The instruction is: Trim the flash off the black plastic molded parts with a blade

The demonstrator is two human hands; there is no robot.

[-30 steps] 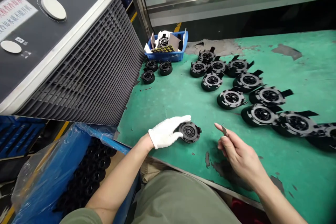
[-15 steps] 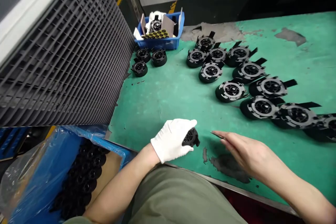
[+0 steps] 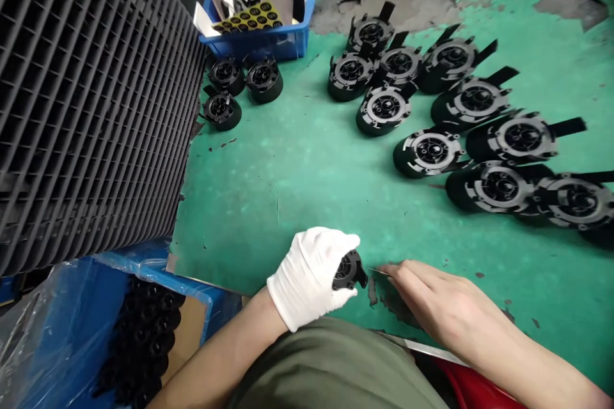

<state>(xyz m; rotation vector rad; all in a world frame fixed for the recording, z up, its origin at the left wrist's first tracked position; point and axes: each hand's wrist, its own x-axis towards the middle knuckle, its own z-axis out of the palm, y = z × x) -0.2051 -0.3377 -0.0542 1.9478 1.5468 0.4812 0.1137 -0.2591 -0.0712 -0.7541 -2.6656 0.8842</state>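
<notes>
My left hand [image 3: 311, 275], in a white glove, is closed around a round black plastic housing [image 3: 346, 271]. The housing's open, ribbed face points to the right, and a small tab sticks out at its lower right. Bare, my right hand [image 3: 426, 294] pinches a thin pointed metal blade [image 3: 378, 270]. The blade's tip is close to the housing's right edge, with a small gap between them. Most of the blade is hidden behind my fingers, so its exact kind cannot be told.
Several black housings with grey rings [image 3: 384, 108] stand on the green table [image 3: 288, 160] at the right. Three plain black housings [image 3: 265, 78] sit by a blue bin [image 3: 259, 45]. Stacked grey grids [image 3: 96, 96] rise at the left, above a blue crate [image 3: 211, 300] of black parts.
My right hand has moved left and down, bringing the blade's tip nearer the housing. The view has tilted downward. My left hand keeps its grip on the housing.
</notes>
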